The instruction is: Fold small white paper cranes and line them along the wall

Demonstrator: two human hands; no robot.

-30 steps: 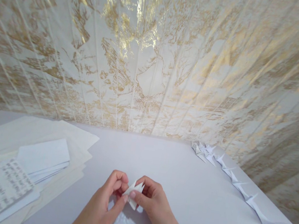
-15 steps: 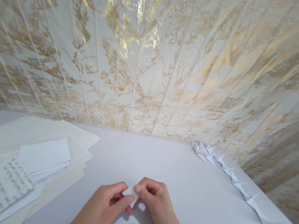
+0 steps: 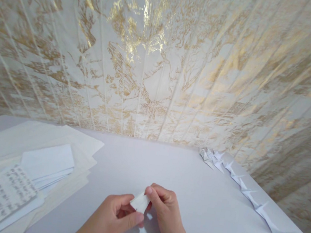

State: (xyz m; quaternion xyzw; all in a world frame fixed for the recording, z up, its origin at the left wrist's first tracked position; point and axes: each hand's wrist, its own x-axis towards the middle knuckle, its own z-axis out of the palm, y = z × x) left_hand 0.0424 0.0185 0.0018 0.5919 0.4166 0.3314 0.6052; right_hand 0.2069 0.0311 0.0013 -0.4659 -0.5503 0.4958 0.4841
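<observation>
A small piece of folded white paper [image 3: 140, 202] is held between my two hands, above the near middle of the table. My right hand [image 3: 164, 206] pinches its upper right corner between thumb and fingers. My left hand [image 3: 122, 215] is closed around its lower left side, the thumb lying along the near edge and the fingers behind. The paper's far face and some fingertips are hidden.
Folded white paper figures [image 3: 260, 208] run in a row along the right edge of the white table [image 3: 137, 164]. On the left lie large pale sheets [image 3: 82, 144], a stack of small white papers [image 3: 48, 159] and a sheet with writing [image 3: 8, 192]. Behind hangs a gold-patterned curtain [image 3: 161, 75].
The folded paper has turned, and more of its face shows. My left thumb has slid down to its near edge. Both hands have shifted slightly right.
</observation>
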